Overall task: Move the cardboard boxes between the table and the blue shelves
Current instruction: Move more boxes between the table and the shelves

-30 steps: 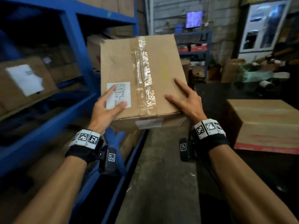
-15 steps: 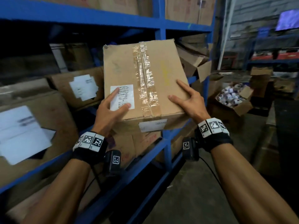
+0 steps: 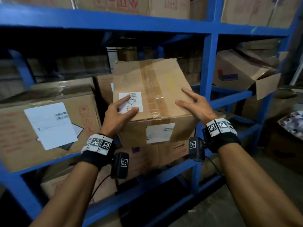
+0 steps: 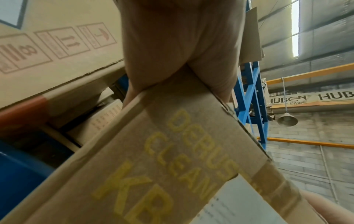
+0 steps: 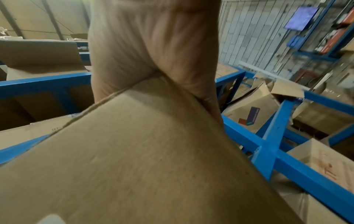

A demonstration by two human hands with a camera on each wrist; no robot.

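Person is holding the box [image 3: 152, 102] w/ both hands in front of the blue shelf [image 3: 208, 76], at mid-tier level. Left hand [image 3: 117, 115] is gripping the near left corner, thumb and forefinger lying on the white label [image 3: 131, 102]. Right hand [image 3: 195, 104] is gripping the near right corner, fingers spread on top. Box is tilting, taped seam up, above a lower box [image 3: 165, 153]. Labelled box [image 3: 49, 125] is sitting on the shelf to the left.

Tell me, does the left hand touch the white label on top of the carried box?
Touching. In the head view the left hand lies on the box, with thumb and forefinger resting directly on the white label.
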